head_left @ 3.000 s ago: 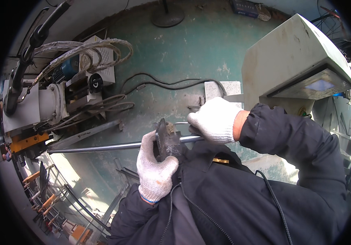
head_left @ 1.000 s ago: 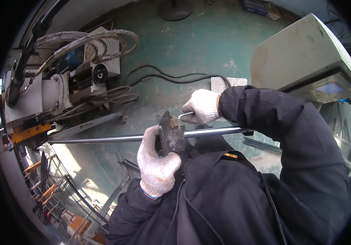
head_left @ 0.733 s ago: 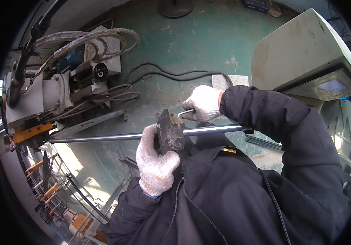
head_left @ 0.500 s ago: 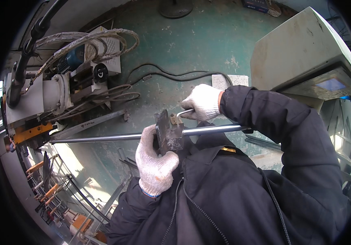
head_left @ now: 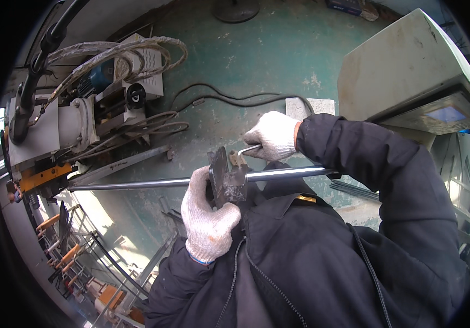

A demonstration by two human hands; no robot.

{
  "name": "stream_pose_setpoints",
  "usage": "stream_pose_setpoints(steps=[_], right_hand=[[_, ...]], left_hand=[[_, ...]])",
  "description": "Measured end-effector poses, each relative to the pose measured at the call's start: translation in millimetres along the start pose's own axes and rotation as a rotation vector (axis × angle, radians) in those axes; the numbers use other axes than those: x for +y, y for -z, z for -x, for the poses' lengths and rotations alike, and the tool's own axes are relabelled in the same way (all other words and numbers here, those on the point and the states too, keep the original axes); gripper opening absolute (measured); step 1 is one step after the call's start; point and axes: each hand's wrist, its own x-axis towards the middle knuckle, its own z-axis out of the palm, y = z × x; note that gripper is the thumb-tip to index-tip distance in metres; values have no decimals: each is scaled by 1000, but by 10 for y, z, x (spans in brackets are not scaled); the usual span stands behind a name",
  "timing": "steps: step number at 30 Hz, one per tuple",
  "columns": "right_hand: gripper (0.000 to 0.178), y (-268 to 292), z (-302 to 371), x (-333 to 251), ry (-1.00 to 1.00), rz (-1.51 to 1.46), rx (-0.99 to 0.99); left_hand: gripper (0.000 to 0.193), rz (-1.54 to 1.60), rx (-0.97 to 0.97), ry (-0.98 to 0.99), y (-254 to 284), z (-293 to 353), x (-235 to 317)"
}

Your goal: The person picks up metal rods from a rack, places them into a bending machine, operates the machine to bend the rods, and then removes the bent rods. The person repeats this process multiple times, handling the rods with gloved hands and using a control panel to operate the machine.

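A dark metal block with an upright plate [head_left: 219, 177] sits on a shiny steel rod [head_left: 284, 174] that runs crosswise in front of my body. My left hand [head_left: 207, 221], in a white knit glove, wraps the block's left side, with the thumb below it. My right hand [head_left: 272, 135], gloved alike, is closed on a thin bent hex key [head_left: 247, 150]. The key's short end points down at the top of the block, beside a small tan-brown piece [head_left: 238, 159]. Whether the key's tip is seated in a screw is too small to tell.
At the left stands a machine [head_left: 76, 128] with a blue motor [head_left: 99, 76] and looped hoses [head_left: 158, 44]. A large grey cabinet [head_left: 393, 71] is at the upper right. Black cable [head_left: 229, 100] crosses the green floor. Wooden-handled tools [head_left: 68, 254] hang at the lower left.
My right hand and the hex key have shifted very slightly to the right, much as the whole view has. My left hand keeps its hold on the block.
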Motion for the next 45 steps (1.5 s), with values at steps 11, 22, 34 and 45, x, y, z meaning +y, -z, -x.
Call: stream_pose_setpoints(steps=[11, 22, 34, 45], right_hand=[[35, -242, -186, 143, 149, -57, 132], [43, -273, -235, 170, 141, -38, 90], [40, -240, -229, 145, 115, -15, 79], [38, -242, -220, 143, 131, -40, 91]], left_hand=[[58, 317, 107, 357, -52, 4, 94], [49, 89, 32, 189, 5, -1, 104], [49, 219, 80, 367, 3, -13, 160], [58, 215, 67, 329, -7, 5, 111]])
